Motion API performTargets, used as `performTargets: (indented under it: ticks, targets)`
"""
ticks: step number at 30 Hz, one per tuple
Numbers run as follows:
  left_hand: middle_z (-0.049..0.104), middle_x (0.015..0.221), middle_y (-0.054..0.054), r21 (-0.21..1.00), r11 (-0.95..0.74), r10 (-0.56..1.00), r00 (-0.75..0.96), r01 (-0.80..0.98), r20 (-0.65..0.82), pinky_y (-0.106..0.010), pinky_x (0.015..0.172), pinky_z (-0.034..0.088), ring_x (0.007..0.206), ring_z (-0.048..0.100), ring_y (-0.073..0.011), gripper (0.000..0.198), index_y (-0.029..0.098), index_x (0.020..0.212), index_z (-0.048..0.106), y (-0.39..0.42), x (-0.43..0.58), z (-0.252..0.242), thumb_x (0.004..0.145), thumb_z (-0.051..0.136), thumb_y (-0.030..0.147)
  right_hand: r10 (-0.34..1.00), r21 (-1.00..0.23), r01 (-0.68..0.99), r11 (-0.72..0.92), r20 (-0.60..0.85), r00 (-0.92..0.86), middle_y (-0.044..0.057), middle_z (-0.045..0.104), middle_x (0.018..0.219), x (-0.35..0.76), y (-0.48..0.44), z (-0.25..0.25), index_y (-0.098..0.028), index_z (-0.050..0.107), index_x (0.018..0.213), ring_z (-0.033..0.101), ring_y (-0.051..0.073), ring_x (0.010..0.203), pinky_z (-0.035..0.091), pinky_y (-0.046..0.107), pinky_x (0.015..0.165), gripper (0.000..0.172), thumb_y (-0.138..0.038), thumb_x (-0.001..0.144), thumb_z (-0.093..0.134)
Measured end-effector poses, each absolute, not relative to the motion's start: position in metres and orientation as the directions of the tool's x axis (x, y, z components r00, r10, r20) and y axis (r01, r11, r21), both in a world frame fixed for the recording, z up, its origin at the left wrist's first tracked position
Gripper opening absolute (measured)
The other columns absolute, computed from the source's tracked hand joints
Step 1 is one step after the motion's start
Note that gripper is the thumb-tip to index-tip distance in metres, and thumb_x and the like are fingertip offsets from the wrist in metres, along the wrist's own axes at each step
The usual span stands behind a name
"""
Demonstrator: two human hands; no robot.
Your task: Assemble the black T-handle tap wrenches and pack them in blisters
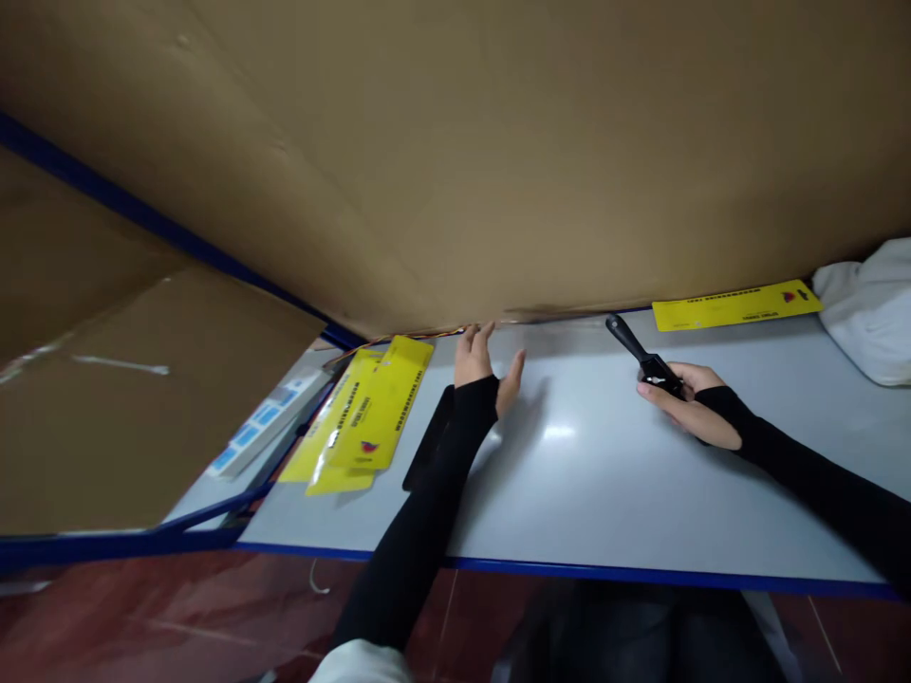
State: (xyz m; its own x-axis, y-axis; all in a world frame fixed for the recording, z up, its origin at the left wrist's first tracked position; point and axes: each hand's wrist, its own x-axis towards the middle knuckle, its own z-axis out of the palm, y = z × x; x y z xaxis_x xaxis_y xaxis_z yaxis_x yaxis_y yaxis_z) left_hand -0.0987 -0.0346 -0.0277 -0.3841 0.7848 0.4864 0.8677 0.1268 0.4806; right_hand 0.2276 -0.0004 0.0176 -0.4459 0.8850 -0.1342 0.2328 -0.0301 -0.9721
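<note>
Gripping black, long-handled, plastic-looking tool [649,365] in right hand [687,403], well right of yellow rectangular cards [388,403]; apparently picked up, not set down. Holding left hand [488,370] spread near cards.

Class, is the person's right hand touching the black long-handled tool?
Touching. The head view shows it plainly: the right hand grips the wider end of the black long-handled tool, its slim handle sticking out beyond.

Wears a plain, close-fitting black left sleeve [423,517] and a matching right sleeve [808,474]. Covers both wrists, tapering smoothly towards the base of each thumb. Shows, beyond the front edge of the surface [569,503], a whitish cuff [362,662] around the left sleeve.
</note>
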Motion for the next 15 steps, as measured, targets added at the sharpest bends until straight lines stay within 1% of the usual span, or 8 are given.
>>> performTargets:
  ticks: [2, 4, 5, 8, 10, 12, 13, 15]
  targets:
    - [0.029, 0.171, -0.03, 0.406, 0.079, 0.796, -0.303, 0.91, 0.524, -0.06, 0.127, 0.032, 0.16, 0.028, -0.0452, 0.088, 0.01, 0.159, 0.044, -0.041, -0.079, -0.034, 0.087, 0.076, 0.048, 0.889, -0.983, 0.173, -0.063, -0.134, -0.439, -0.007, 0.043, 0.051, 0.222, -0.005, 0.014, -0.022, 0.06, 0.084, 0.037, 0.01, 0.044, 0.031, 0.026, 0.042, 0.065, -0.084, 0.068, 0.074]
    - [0.02, 0.174, -0.03, 0.369, 0.02, 0.845, -0.212, 0.929, 0.49, -0.062, 0.129, 0.025, 0.163, 0.017, -0.0473, 0.095, 0.009, 0.161, 0.042, -0.044, -0.065, -0.043, 0.084, 0.08, 0.048, 0.883, -0.986, 0.129, -0.108, -0.155, -0.444, -0.007, 0.045, 0.053, 0.218, -0.008, 0.006, -0.022, 0.057, 0.086, 0.04, 0.011, 0.045, 0.036, 0.026, 0.043, 0.066, -0.085, 0.071, 0.071]
    - [0.019, 0.175, -0.03, 0.36, -0.006, 0.871, -0.172, 0.933, 0.46, -0.064, 0.129, 0.024, 0.164, 0.013, -0.0487, 0.096, 0.009, 0.16, 0.043, -0.044, -0.061, -0.048, 0.082, 0.081, 0.048, 0.878, -0.986, 0.117, -0.122, -0.162, -0.451, -0.007, 0.046, 0.053, 0.217, -0.009, 0.002, -0.022, 0.056, 0.087, 0.041, 0.011, 0.046, 0.037, 0.026, 0.044, 0.066, -0.085, 0.072, 0.07]
    - [0.026, 0.172, -0.03, 0.345, -0.046, 0.899, -0.112, 0.938, 0.424, -0.068, 0.127, 0.023, 0.164, 0.007, -0.0504, 0.089, 0.008, 0.153, 0.052, -0.034, -0.058, -0.058, 0.08, 0.083, 0.048, 0.858, -0.988, 0.099, -0.118, -0.151, -0.492, -0.007, 0.044, 0.054, 0.216, -0.012, -0.008, -0.022, 0.055, 0.091, 0.039, 0.01, 0.046, 0.034, 0.025, 0.044, 0.064, -0.084, 0.079, 0.066]
    - [0.029, 0.172, -0.027, 0.325, -0.083, 0.894, -0.073, 0.942, 0.442, -0.068, 0.127, 0.024, 0.164, 0.007, -0.0489, 0.086, 0.01, 0.154, 0.053, -0.02, -0.058, -0.059, 0.082, 0.081, 0.047, 0.847, -0.989, 0.095, -0.113, -0.145, -0.511, -0.008, 0.043, 0.054, 0.217, -0.012, -0.013, -0.022, 0.054, 0.091, 0.038, 0.01, 0.045, 0.032, 0.024, 0.043, 0.062, -0.083, 0.082, 0.065]
    - [0.032, 0.172, -0.023, 0.299, -0.151, 0.887, -0.004, 0.942, 0.462, -0.067, 0.127, 0.025, 0.165, 0.01, -0.0457, 0.083, 0.014, 0.156, 0.051, -0.003, -0.054, -0.059, 0.084, 0.079, 0.044, 0.847, -0.987, 0.102, -0.124, -0.159, -0.507, -0.008, 0.043, 0.054, 0.217, -0.012, -0.017, -0.023, 0.052, 0.088, 0.038, 0.01, 0.045, 0.032, 0.024, 0.042, 0.062, -0.083, 0.083, 0.064]
    - [0.036, 0.171, -0.021, 0.282, -0.193, 0.883, 0.041, 0.94, 0.467, -0.066, 0.128, 0.026, 0.164, 0.015, -0.044, 0.078, 0.016, 0.155, 0.053, 0.006, -0.051, -0.058, 0.086, 0.077, 0.042, 0.85, -0.986, 0.108, -0.13, -0.167, -0.5, -0.008, 0.044, 0.054, 0.218, -0.012, -0.02, -0.023, 0.051, 0.086, 0.038, 0.009, 0.045, 0.032, 0.023, 0.042, 0.063, -0.084, 0.083, 0.063]
    - [0.048, 0.164, -0.019, 0.247, -0.256, 0.873, 0.114, 0.935, 0.474, -0.063, 0.127, 0.031, 0.16, 0.027, -0.0411, 0.057, 0.017, 0.145, 0.064, 0.022, -0.044, -0.057, 0.09, 0.071, 0.034, 0.855, -0.984, 0.113, -0.139, -0.177, -0.487, -0.007, 0.044, 0.055, 0.218, -0.01, -0.024, -0.023, 0.051, 0.085, 0.038, 0.009, 0.045, 0.033, 0.023, 0.041, 0.064, -0.086, 0.083, 0.061]
